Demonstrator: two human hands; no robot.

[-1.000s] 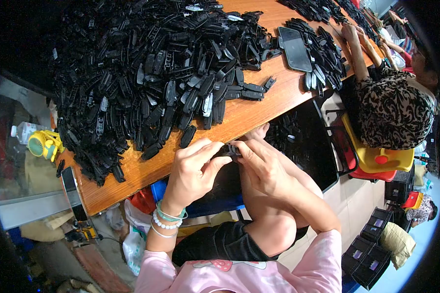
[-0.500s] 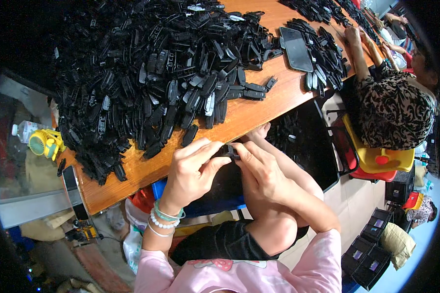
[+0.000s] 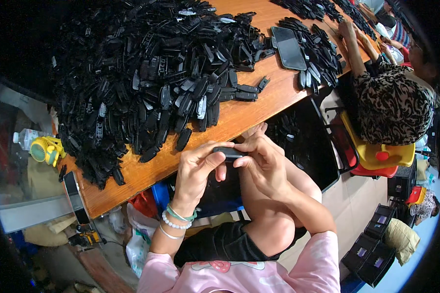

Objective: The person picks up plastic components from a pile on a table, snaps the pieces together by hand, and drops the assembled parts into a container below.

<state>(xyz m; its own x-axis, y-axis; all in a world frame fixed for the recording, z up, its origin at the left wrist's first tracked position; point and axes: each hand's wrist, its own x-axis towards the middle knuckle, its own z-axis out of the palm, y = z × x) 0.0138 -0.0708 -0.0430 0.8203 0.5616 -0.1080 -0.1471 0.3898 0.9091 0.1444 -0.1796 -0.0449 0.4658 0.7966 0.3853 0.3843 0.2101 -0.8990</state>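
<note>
Between both hands, above my lap and just off the table's front edge, is a small black elongated plastic part (image 3: 229, 153). My left hand (image 3: 196, 168) pinches its left end between thumb and fingers; bracelets circle that wrist. At the other end, my right hand (image 3: 265, 163) has its fingers and thumb closed on the part. A large heap of similar black plastic parts (image 3: 146, 78) covers much of the wooden table (image 3: 239, 119) beyond my hands. One loose black part (image 3: 183, 139) lies near the table edge, close to my left hand.
A dark-screened phone (image 3: 288, 48) lies beside a smaller pile at the right. Another phone (image 3: 71, 190) is at the table's left corner, near a yellow-green fan (image 3: 46, 150). A black tray (image 3: 305, 141) sits below the edge. A co-worker (image 3: 396, 105) sits at the right.
The black part has turned so that its long smooth face shows between my fingers. My left hand has shifted slightly right and down, and the view has shifted a little.
</note>
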